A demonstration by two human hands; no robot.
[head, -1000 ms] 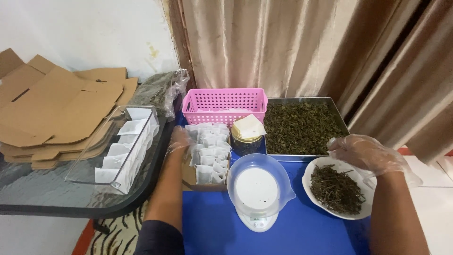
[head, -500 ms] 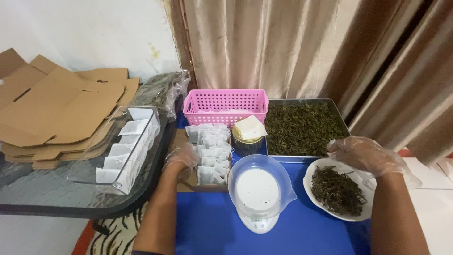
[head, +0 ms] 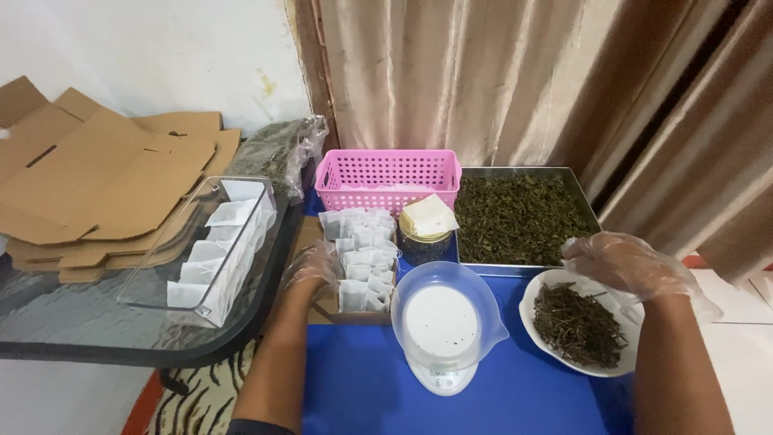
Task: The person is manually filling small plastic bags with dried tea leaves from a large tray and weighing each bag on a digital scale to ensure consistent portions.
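Sachets: small white paper tea bags (head: 366,258) stand in rows in a shallow cardboard box on the blue table (head: 354,387), just left of the scale
Handling: judged very light, thin and limp, easily creased; best pinched by the top edge of one bag, lifted from the outer row
Left hand (head: 312,266): in a clear, crinkly plastic glove, resting against the left side of the bag rows, fingers loosely curled; whether it has pinched a bag cannot be told
Right hand (head: 624,266): gloved alike, hovering over the far rim of the white plate (head: 535,326), fingers relaxed and apparently holding nothing
Plate contents: dry, dark twiggy stems (head: 580,326), brittle-looking
Scale: white kitchen scale with a translucent round bowl (head: 447,318), a few specks inside
Behind: small jar (head: 425,242) with square papers on top, metal tray of loose dried leaves (head: 519,217), pink lattice basket (head: 386,173)
Left side: clear tray of filled bags (head: 213,250) on a glass table, beside flat brown cardboard (head: 97,177)
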